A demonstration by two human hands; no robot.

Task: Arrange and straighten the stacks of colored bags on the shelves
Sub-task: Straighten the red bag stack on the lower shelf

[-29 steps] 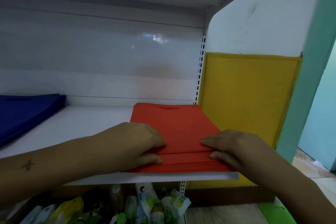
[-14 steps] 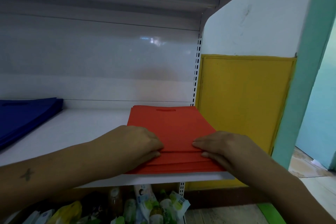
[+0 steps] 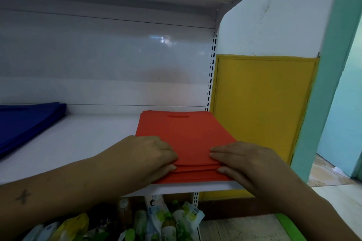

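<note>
Red bags, a flat stack, lie at the right end of the white shelf, long axis running from the front lip back toward the rear panel, with the handle slot at the far end. Near edges are not flush: I see several layers stepped like a fan at the front, just short of the shelf lip.

Left hand sits on the stack's near-left corner, right hand on the near-right corner; both are about equally close, and the stack lies ahead of and between the fingertips. Left fingers lie close together and slightly bent over the top bag, thumb at the stepped edges. Right fingers lie nearly straight, together, flat on top, thumb against the edges below. I judge neither hand pinches; both press.

Judgement: next move is squaring the near edges, likely pushing them back along the long axis.

Blue bags lie well apart at the left end.
</note>
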